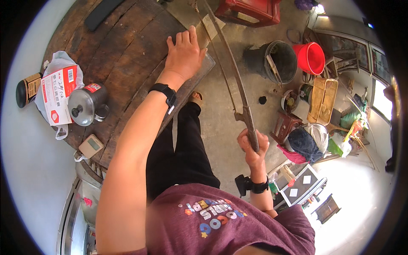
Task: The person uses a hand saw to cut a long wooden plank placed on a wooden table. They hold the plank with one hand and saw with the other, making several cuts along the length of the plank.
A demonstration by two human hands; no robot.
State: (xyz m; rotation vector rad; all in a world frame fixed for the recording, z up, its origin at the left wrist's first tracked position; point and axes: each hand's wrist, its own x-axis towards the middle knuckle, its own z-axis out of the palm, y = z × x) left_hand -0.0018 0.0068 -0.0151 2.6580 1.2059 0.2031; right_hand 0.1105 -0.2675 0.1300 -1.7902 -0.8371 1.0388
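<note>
A long, curved bow saw [233, 63] is held up over the floor by my right hand [254, 149]. My fingers are wrapped round the lower end of its dark bar. A thin blade-like strip [219, 63] runs beside the bar, joined to it just above my grip; its far end passes out of the upper edge. My left hand [185, 54] rests on the right edge of the dark wooden table [123, 51], palm down, fingers stretched out, holding nothing. It stays apart from the saw.
On the table are a lidded metal pot [87, 104], a red-and-white box [59, 94], a jar [28, 90], a small beige device [90, 146] and a black case [102, 13]. A red stool [250, 12], black bucket [272, 61], red bucket [309, 58] and basket [323, 101] stand on the floor.
</note>
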